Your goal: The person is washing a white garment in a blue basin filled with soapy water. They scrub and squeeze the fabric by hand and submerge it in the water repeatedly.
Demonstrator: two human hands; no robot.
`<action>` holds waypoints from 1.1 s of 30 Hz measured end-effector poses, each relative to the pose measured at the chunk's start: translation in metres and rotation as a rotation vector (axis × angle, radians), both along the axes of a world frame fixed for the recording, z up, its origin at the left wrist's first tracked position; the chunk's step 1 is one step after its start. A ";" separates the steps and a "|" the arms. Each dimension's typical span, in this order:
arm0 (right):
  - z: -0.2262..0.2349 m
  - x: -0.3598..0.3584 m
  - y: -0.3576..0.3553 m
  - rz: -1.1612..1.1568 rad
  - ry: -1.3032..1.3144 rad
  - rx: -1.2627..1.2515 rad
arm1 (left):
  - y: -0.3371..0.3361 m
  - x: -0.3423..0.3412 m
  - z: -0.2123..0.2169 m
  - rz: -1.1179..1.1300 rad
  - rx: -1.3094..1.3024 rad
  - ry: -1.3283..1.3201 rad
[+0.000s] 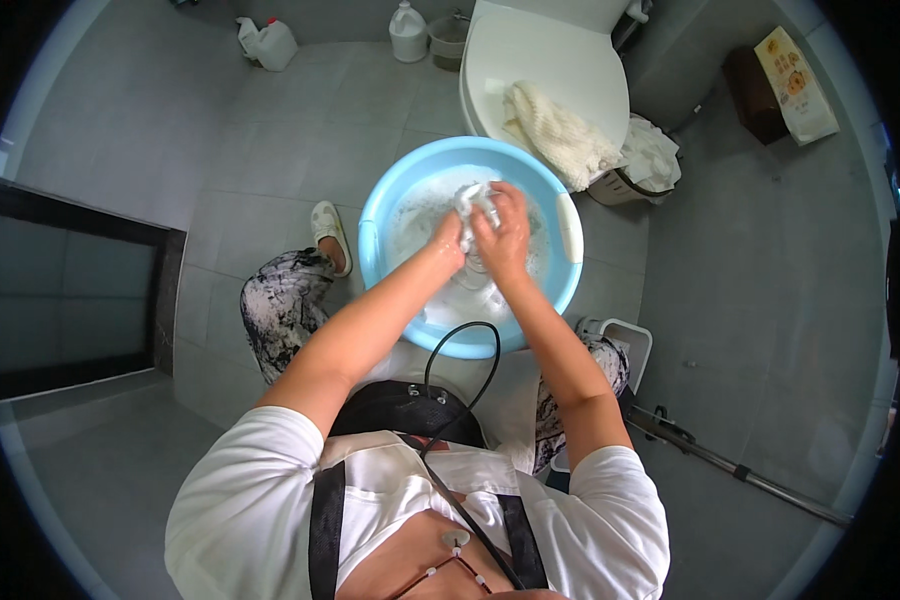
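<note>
A light blue round basin (pixel 372 195) with a white side handle stands in front of me, holding sudsy water (pixel 425 200). Over its middle, both my hands grip a wet, foamy white cloth (pixel 478 205), bunched up. My left hand (pixel 450 242) is closed round the cloth's lower left side, its fingers partly hidden by the cloth. From the right, my right hand (pixel 503 230) presses on it with bent fingers. The two hands are close together, just above the foam. More whitish fabric or suds lie below them, too blurred to tell apart.
Beyond the basin is a white toilet (pixel 540 70) with a cream knitted cloth (pixel 560 130) draped on its lid. A full waste bin (pixel 652 160) stands beside it. White jugs (pixel 408 32) sit at the back wall. A black cable (pixel 497 345) loops near the basin's front rim.
</note>
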State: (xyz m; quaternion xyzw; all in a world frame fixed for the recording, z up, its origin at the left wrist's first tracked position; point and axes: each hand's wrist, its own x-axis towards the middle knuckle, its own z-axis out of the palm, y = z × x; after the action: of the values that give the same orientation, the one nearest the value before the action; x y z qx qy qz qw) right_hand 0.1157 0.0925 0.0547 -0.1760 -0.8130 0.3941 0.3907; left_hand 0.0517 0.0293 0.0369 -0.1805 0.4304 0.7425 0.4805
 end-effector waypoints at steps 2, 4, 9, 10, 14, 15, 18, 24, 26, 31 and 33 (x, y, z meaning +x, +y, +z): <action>0.008 0.003 -0.012 0.090 0.002 -0.015 | -0.002 -0.001 -0.004 0.022 0.089 -0.093; -0.002 0.006 -0.016 0.096 -0.062 -0.071 | -0.004 0.000 -0.010 0.043 0.172 -0.186; -0.029 0.003 0.025 -0.197 -0.325 -0.176 | 0.000 0.017 0.010 -0.030 -0.154 0.182; -0.031 0.005 0.030 -0.214 -0.334 -0.187 | -0.003 0.011 0.006 0.016 -0.176 0.239; -0.020 0.010 0.057 -0.146 -0.231 -0.286 | -0.031 -0.050 -0.029 0.161 -0.087 0.423; -0.026 0.012 0.065 -0.073 -0.097 -0.199 | -0.037 -0.057 -0.033 0.200 -0.131 0.468; -0.010 0.021 0.065 0.077 -0.384 -0.325 | -0.047 -0.060 -0.031 -0.034 -0.161 0.497; -0.019 0.022 0.040 0.204 -0.823 0.156 | -0.044 -0.036 -0.062 -0.262 -0.410 0.581; -0.023 0.027 0.030 0.253 -1.008 0.304 | -0.042 -0.027 -0.072 -0.244 -0.533 0.622; -0.054 0.029 0.032 0.257 -1.155 0.323 | -0.046 -0.026 -0.077 -0.481 -0.765 0.679; -0.075 0.028 0.042 0.289 -1.175 0.338 | -0.042 -0.022 -0.070 -0.476 -0.873 0.851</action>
State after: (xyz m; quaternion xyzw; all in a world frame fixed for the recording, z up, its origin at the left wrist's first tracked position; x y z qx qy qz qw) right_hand 0.1432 0.1343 -0.0205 -0.1874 -0.9587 0.1464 -0.1559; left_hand 0.0300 -0.0124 -0.0330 0.0509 0.8731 0.3794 0.3020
